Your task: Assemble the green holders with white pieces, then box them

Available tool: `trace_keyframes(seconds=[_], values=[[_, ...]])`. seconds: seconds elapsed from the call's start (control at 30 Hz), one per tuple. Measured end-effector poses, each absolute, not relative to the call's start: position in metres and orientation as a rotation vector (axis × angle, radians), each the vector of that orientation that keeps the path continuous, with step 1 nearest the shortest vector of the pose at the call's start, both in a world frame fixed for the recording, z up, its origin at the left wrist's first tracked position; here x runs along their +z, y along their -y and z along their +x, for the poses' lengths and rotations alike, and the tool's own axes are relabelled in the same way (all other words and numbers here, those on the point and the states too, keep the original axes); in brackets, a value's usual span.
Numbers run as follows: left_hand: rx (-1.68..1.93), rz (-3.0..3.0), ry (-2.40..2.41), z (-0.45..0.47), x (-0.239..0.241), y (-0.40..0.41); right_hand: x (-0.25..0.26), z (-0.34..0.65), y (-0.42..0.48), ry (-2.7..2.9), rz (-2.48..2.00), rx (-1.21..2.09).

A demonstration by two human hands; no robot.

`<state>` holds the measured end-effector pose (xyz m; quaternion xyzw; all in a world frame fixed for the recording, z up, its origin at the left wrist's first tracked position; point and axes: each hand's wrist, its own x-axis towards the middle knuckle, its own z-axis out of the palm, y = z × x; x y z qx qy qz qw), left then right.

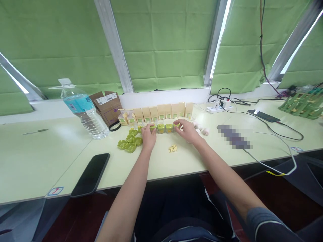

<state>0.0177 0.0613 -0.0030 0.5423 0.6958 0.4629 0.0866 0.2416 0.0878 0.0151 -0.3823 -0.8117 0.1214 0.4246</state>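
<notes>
My left hand (148, 135) and my right hand (186, 130) rest on the pale table (37, 161), fingers pinched at the two ends of a short row of small green cases (164, 128). The left fingers press on the green piece at the row's left end, the right fingers on the one at its right end. A loose heap of green cases (130, 141) lies left of my left hand. Behind the row stands a line of cream boxes (161, 112) with green labels. A small pile of yellow loops (173, 148) lies between my wrists.
A water bottle (84, 111) and a brown carton (107, 107) stand at the left. A black phone (91, 174) lies near the front edge. A power strip (219, 107), cables, another phone (263, 115) and green racks (304, 104) sit at the right.
</notes>
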Motion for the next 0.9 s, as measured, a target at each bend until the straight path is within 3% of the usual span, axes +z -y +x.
trace_keyframes(seconds=[0.9], values=[[1.329, 1.711, -1.973, 0.0125, -0.0127, -0.0686, 0.0134, 0.2457, -0.0938, 2.051, -1.459, 0.245]])
